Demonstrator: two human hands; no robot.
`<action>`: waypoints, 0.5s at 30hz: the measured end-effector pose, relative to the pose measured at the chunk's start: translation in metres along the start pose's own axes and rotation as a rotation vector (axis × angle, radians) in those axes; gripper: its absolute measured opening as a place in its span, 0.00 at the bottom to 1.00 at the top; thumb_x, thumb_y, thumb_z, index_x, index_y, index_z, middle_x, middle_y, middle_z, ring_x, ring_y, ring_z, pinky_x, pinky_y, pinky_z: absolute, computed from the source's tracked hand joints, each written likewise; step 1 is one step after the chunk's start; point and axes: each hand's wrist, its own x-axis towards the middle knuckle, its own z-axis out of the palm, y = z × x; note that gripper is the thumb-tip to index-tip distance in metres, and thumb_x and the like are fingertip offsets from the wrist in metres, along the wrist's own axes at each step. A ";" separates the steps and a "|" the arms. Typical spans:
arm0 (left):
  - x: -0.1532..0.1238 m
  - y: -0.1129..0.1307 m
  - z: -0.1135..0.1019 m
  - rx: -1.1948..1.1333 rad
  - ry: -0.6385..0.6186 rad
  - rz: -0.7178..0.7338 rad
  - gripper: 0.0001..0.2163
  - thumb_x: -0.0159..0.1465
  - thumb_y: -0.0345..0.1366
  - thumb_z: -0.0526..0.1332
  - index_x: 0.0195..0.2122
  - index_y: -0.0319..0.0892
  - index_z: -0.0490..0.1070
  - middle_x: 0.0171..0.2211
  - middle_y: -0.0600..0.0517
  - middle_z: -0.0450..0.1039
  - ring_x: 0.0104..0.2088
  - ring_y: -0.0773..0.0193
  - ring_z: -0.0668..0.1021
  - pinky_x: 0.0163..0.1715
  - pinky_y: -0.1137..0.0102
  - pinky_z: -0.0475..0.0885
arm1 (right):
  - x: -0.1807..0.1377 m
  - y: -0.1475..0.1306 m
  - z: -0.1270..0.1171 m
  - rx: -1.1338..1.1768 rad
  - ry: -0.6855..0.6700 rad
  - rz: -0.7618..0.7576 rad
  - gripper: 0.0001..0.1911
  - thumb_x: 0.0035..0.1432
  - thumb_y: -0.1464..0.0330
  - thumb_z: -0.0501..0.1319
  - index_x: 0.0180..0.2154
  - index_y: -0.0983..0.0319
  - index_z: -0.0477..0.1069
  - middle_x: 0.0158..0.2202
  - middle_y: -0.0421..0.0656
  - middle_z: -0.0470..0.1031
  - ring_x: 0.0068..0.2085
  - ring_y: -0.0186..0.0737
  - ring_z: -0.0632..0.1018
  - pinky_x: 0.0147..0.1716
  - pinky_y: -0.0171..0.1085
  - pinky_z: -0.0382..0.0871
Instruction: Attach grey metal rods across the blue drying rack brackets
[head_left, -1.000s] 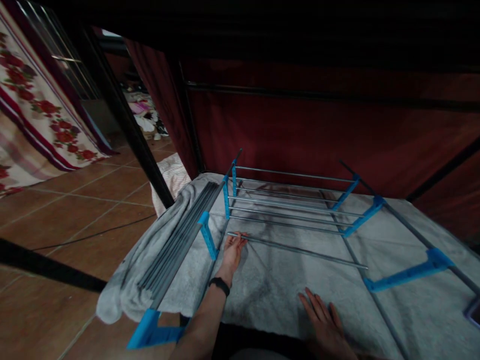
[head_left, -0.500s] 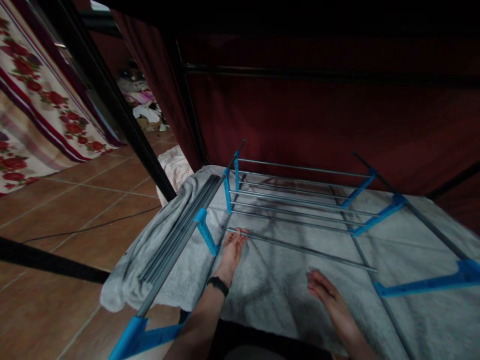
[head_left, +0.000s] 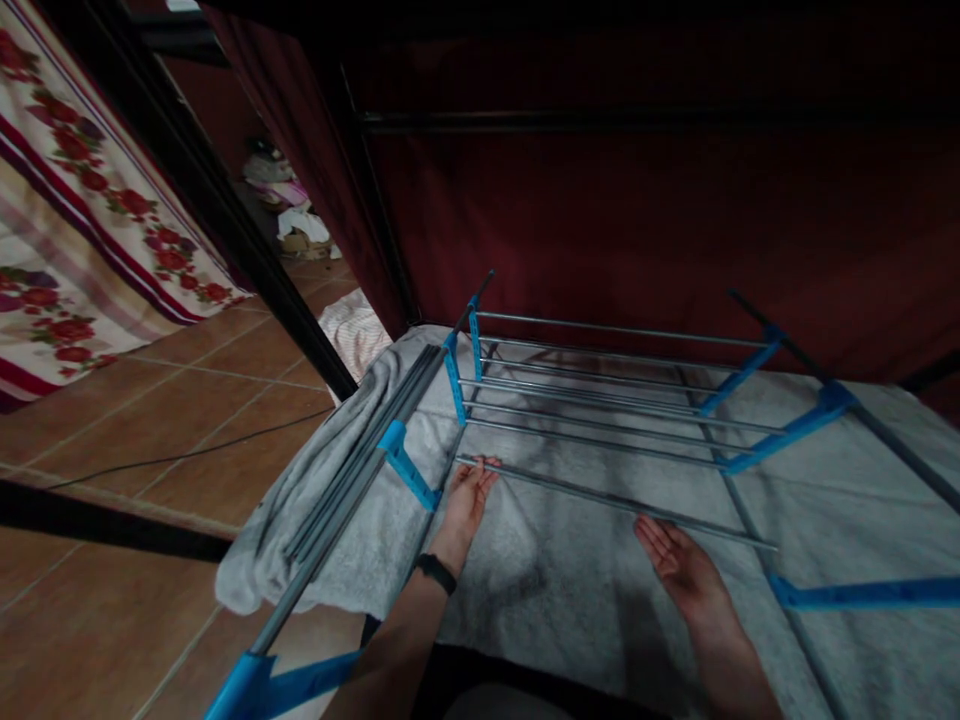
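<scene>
A loose grey metal rod [head_left: 570, 488] lies crosswise in front of me, in a partly built rack of metal tubes and blue plastic brackets. Near the rod's left end, the fingers of my left hand [head_left: 469, 492] are closed round it. My right hand [head_left: 679, 560] is open, palm up and fingers stretched, with its fingertips at or just below the rod's right half. Whether they touch it I cannot tell. To the left of my left hand is a blue bracket [head_left: 409, 468]. Several rods behind span between the left brackets [head_left: 454, 380] and right brackets [head_left: 787, 432].
A bundle of loose rods [head_left: 367, 455] rests on the grey blanket [head_left: 547, 610] at the left. Black bed-frame posts [head_left: 247, 250] stand beside the tiled floor [head_left: 172, 420]. A dark red curtain [head_left: 600, 230] hangs behind the rack.
My right hand has moved right and up towards the rod, its palm turning upward. My left hand keeps its hold on the rod. The view has shifted slightly.
</scene>
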 end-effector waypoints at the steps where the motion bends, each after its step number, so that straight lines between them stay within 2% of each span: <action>1: 0.000 0.000 -0.001 -0.003 -0.002 0.002 0.15 0.60 0.33 0.82 0.33 0.44 0.74 0.40 0.48 0.86 0.46 0.57 0.89 0.55 0.61 0.81 | 0.004 -0.001 0.001 0.017 0.013 0.001 0.07 0.54 0.62 0.69 0.33 0.53 0.73 0.45 0.46 0.85 0.54 0.46 0.86 0.63 0.50 0.81; 5: 0.000 -0.001 -0.003 -0.003 0.014 -0.011 0.14 0.60 0.32 0.81 0.35 0.44 0.75 0.41 0.47 0.86 0.48 0.55 0.89 0.57 0.59 0.81 | 0.015 -0.006 0.000 0.033 0.045 0.003 0.08 0.53 0.64 0.70 0.35 0.53 0.74 0.41 0.44 0.84 0.48 0.44 0.86 0.60 0.49 0.83; 10: -0.001 0.000 -0.004 -0.014 0.011 -0.011 0.12 0.59 0.31 0.81 0.38 0.42 0.80 0.42 0.46 0.87 0.49 0.54 0.89 0.57 0.59 0.82 | 0.022 -0.018 -0.006 0.084 0.088 -0.058 0.10 0.53 0.64 0.71 0.38 0.55 0.77 0.47 0.46 0.85 0.54 0.44 0.86 0.61 0.47 0.82; 15: -0.004 0.000 -0.002 -0.036 0.013 0.013 0.09 0.61 0.29 0.79 0.37 0.42 0.80 0.42 0.46 0.87 0.47 0.56 0.89 0.55 0.61 0.82 | 0.022 -0.032 -0.017 0.119 0.133 -0.090 0.11 0.51 0.65 0.72 0.39 0.56 0.78 0.48 0.44 0.85 0.56 0.41 0.85 0.64 0.44 0.79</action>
